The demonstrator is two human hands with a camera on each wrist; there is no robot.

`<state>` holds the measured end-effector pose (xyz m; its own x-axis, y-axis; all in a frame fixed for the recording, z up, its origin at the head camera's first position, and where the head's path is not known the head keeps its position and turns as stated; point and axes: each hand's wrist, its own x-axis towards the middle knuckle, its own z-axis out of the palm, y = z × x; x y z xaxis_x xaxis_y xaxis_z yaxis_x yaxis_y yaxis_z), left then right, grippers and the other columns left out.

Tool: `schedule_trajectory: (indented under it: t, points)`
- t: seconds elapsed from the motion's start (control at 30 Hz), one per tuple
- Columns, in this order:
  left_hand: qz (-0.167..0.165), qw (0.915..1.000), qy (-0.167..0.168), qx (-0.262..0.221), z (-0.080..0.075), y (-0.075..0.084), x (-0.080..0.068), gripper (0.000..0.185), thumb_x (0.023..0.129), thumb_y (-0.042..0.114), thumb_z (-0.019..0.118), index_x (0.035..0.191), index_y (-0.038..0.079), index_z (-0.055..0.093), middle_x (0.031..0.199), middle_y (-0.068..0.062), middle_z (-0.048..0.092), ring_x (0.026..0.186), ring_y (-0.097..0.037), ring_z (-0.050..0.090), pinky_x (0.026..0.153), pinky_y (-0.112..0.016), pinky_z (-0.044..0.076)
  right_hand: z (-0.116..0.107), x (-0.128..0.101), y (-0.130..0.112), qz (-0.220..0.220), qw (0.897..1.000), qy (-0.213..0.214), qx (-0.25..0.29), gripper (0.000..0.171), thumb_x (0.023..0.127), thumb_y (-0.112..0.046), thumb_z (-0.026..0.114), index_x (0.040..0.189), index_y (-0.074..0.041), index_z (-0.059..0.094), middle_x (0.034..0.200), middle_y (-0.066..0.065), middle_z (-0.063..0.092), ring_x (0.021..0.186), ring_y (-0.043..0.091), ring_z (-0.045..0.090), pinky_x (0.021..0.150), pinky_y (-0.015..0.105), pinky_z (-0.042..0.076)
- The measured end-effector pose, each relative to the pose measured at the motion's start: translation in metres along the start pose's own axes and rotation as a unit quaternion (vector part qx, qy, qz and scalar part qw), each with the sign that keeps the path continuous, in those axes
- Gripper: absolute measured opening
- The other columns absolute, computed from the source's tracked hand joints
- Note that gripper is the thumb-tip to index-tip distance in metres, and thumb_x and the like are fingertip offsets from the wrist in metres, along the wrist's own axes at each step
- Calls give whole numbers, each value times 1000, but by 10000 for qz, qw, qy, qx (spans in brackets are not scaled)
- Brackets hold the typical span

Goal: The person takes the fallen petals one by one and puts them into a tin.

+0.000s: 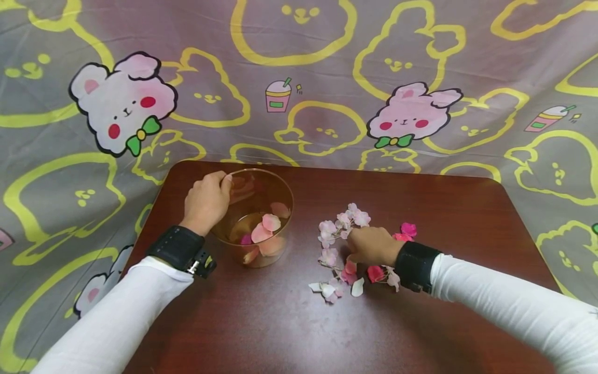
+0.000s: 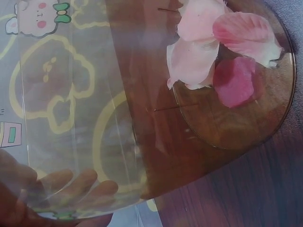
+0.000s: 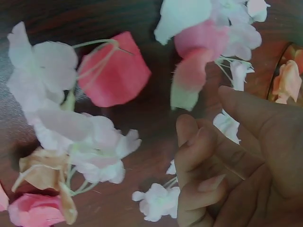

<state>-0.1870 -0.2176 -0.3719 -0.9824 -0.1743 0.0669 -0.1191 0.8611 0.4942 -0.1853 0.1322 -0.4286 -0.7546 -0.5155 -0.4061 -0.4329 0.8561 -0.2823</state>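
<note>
Clear amber plastic, the cup [image 1: 254,218] stands on the brown table [image 1: 444,218] with a few pink petals [image 1: 266,228] at its bottom. The left hand [image 1: 205,202] grips its rim, fingers curled over the edge. The right hand [image 1: 371,245] rests among loose blossoms [image 1: 334,234] right of the cup, fingers curled, seemingly pinching a thin stem.

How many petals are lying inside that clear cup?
About 5 in the clear cup that the left hand grips: two pale ones up the wall, a dark pink one, two on the bottom. Reflections may mislead.
</note>
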Motion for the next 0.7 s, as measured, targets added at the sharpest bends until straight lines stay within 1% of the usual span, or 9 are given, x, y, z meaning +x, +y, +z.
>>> schedule_trajectory:
  t: [0.17,0.23,0.33,0.4,0.5,0.6,0.7]
  points:
    - [8,10000,7,-2,0,0,0,35,109,30,40,96,6,61,99,-24,68,101,-53,65,77,-63,47,6,-1,7,60,9999,-87,0,38,86,-31,81,61,-15,56,56,-3,36,53,14,38,51,28,24]
    - [11,10000,5,-3,0,-1,1,35,109,30,40,96,6,61,101,-25,68,101,-53,65,77,-63,47,7,-2,9,102,9998,-140,-33,37,86,-30,81,62,-15,57,57,-2,37,54,14,40,51,28,25]
    - [19,10000,12,-4,0,-1,1,35,109,30,40,96,6,61,102,-25,68,101,-54,65,77,-64,47,7,-6,11,114,9993,-209,-286,28,85,-26,82,70,-13,62,60,-2,45,58,16,45,53,29,31]
    - [19,10000,7,-3,0,-1,1,35,109,30,39,95,6,61,101,-25,68,101,-54,65,77,-64,46,7,-8,12,144,9986,-308,-402,21,83,-23,84,80,-10,67,64,-1,52,62,18,49,57,30,37]
    - [21,10000,-5,-5,0,-1,0,35,109,30,39,95,6,61,101,-25,68,101,-54,65,77,-64,47,7,-12,13,243,9976,-444,-476,24,79,-20,87,93,-8,70,70,1,61,67,20,54,63,32,45]
    - [30,10000,-8,-8,0,-1,0,36,109,30,39,96,6,61,100,-24,68,101,-53,65,77,-63,47,7,-15,13,281,9971,-551,-434,26,77,-17,88,94,-7,70,72,3,63,69,21,56,66,33,49]
    - [42,10000,-7,-14,1,-1,0,36,109,30,39,96,6,61,98,-24,68,99,-52,66,76,-63,47,7,-18,14,283,9972,-586,-372,28,77,-15,88,94,-7,68,74,3,63,72,20,56,68,33,50]
